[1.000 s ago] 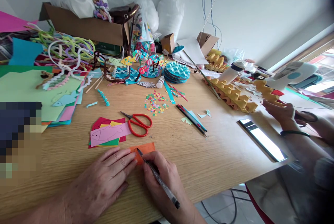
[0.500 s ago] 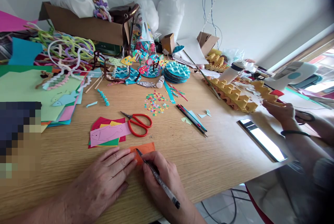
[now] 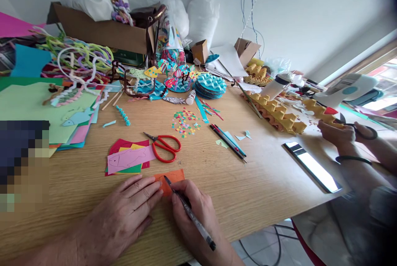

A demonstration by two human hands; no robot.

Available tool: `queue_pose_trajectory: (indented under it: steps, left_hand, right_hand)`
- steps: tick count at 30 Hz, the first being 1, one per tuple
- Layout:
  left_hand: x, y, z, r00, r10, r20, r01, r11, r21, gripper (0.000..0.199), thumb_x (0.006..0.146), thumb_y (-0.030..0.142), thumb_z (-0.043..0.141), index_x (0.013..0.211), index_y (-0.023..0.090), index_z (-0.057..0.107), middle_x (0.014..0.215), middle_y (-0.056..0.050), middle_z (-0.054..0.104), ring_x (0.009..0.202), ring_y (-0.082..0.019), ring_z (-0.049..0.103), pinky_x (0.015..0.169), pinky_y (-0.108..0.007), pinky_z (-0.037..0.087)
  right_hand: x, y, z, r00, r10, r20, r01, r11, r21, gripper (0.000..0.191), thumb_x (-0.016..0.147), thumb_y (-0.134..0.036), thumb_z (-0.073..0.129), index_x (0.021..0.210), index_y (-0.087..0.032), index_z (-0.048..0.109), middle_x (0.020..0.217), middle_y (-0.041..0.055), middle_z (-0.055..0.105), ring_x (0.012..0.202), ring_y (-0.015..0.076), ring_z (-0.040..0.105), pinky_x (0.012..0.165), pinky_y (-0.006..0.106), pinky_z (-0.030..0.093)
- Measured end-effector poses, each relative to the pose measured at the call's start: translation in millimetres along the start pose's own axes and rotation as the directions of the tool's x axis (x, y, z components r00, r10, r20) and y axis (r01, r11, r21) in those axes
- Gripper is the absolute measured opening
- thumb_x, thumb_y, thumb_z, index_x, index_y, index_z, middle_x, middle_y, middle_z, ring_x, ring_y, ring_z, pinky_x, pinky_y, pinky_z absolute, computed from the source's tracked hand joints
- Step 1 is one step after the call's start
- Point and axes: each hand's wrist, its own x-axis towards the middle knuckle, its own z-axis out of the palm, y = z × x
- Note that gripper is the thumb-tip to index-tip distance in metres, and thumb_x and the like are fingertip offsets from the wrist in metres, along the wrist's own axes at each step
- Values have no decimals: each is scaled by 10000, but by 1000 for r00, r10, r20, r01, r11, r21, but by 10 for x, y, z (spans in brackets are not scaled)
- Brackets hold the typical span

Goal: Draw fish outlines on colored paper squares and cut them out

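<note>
My left hand (image 3: 124,212) lies flat, its fingertips pressing the left end of a small orange paper (image 3: 176,174) onto the table. Thin dark lines are drawn on that paper. Gripped in my right hand (image 3: 195,212) is a black pen (image 3: 194,218), slanted, with its tip at the orange sheet's middle. Just beyond my left hand sits a stack of coloured papers, topped by a pink paper (image 3: 130,159) with a fish outline. Red-handled scissors (image 3: 164,147) rest against the stack's right side, their blades closed.
Round confetti (image 3: 185,121) is scattered mid-table, with pencils (image 3: 228,143) to its right. Blue-painted egg-carton pieces (image 3: 211,85) and paper fish stand behind. At right, a co-worker's hands (image 3: 338,134) hold scissors and yellow egg carton beside a phone (image 3: 312,167).
The pen tip and my right hand have shifted slightly right along the orange paper. My left hand stays still. The co-worker's hands have moved a little right, with the scissors now more visible.
</note>
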Motion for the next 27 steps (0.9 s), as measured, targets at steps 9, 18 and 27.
queue_pose_trajectory:
  steps: [9,18,27]
  left_hand:
    - [-25,-7,3,1000,8,30,-8,1000,9,321,949,253,388,1127,201,650,1147,5,686,1090,-151,576,1002,-275,345]
    - [-22,-4,2,1000,4,18,-5,1000,10,331,960,261,370,1125,198,649,1141,-2,687,1093,-153,568,996,-276,342]
    - [-25,6,10,1000,-5,1,5,1000,-4,319,951,251,386,1121,195,649,1139,-1,688,1091,-151,568,1002,-274,334]
  right_hand:
    - [14,-3,-13,1000,-4,14,5,1000,-20,129,822,-120,463,866,-180,568,698,-10,650,595,97,616,580,152,425]
    - [14,-13,-14,1000,-4,13,4,1000,-29,128,809,-118,467,851,-175,573,686,-9,653,587,100,617,568,155,423]
    - [11,-13,-15,1000,19,9,-19,999,-28,134,821,-110,460,865,-182,564,702,-13,654,604,99,619,584,155,429]
